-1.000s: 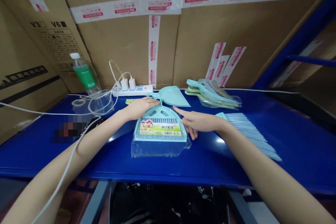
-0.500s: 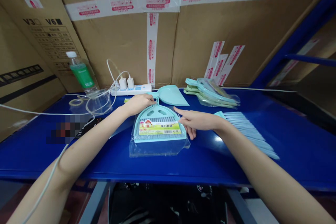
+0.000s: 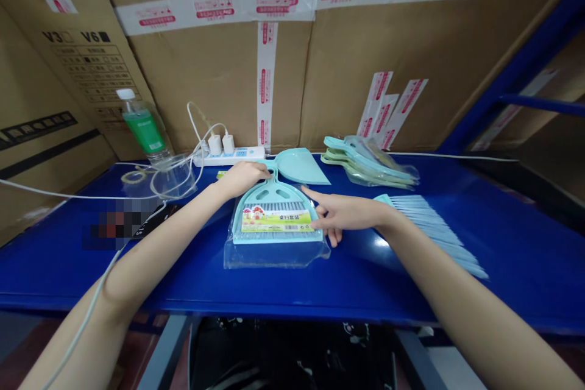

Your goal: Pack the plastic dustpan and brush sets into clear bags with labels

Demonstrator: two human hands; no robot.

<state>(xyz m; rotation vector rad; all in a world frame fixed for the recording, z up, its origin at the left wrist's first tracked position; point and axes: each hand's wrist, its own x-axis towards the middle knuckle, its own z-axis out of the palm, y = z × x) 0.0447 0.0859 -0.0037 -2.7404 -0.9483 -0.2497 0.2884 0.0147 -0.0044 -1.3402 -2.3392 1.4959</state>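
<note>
A packaged dustpan and brush set (image 3: 276, 196), light blue in a clear plastic bag, lies at the middle of the table with its handle pointing away from me. Its printed card (image 3: 276, 219) covers part of the grey-blue bristles. My left hand (image 3: 244, 178) is closed around the handle. At the right edge of the set is my right hand (image 3: 342, 212), its index finger stretched out along the side. One digit presses on the card's right end and the other fingers curl beside the rim. Behind the set lies a loose light-blue dustpan (image 3: 300, 166); a loose brush (image 3: 434, 228) rests to the right.
More bagged sets (image 3: 370, 161), blue and green, are stacked at the back right. A power strip (image 3: 231, 156) with chargers, white cables, a tape roll (image 3: 132, 177) and a green-labelled bottle (image 3: 145, 128) occupy the back left. Cardboard (image 3: 205, 73) walls off the blue table (image 3: 256, 292).
The near end of the bagged set has shifted very slightly away from me. Both hands keep practically the same places on it.
</note>
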